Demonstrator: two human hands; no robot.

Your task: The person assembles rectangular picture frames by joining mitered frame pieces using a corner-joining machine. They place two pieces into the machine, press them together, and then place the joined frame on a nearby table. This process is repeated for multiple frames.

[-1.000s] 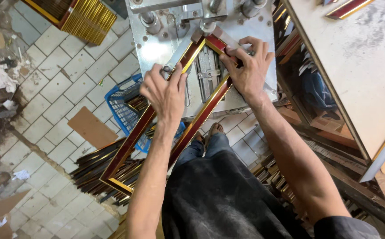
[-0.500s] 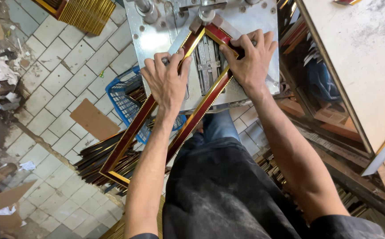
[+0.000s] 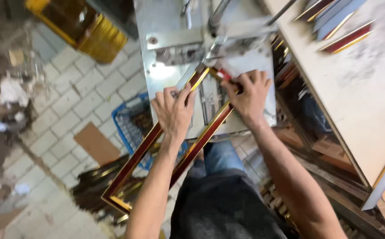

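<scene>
Picture frame [image 3: 166, 152], red-brown w/ gold edges, long narrow rectangle. Its top corner sits on the metal machine plate [image 3: 166, 26], right under the clamp head [image 3: 219, 42]; the rest runs down-left off the plate edge, and the far corner hangs over the floor, well away from the plate.

L hand [image 3: 174, 113] lies on the frame's left rail just below the plate's corner joint, fingers curled over the rail, thumb on the inner side: gripping it. R hand [image 3: 247, 95] is on the right rail beside the same corner, fingertips pinched on the moulding near a small red bit; it looks closed on the rail, though blur hides the exact finger contact.

Handling, as a judgement: probably light, thin wood-type moulding, stiff along each rail but weak at the mitred corners, so the whole thing can rack or twist if held by one rail only. The glossy finish is likely a bit slippery and easy to scratch. Best hold is both rails close to the corner on the plate, as now, flat pressure rather than a squeeze.

Near the plate: blue plastic basket [image 3: 132, 128] below-left, loose moulding strips [image 3: 90, 190] on the tiled floor [image 3: 68, 97], a workbench [image 3: 356, 88] to the plate's right w/ cut pieces [image 3: 345, 40].
</scene>
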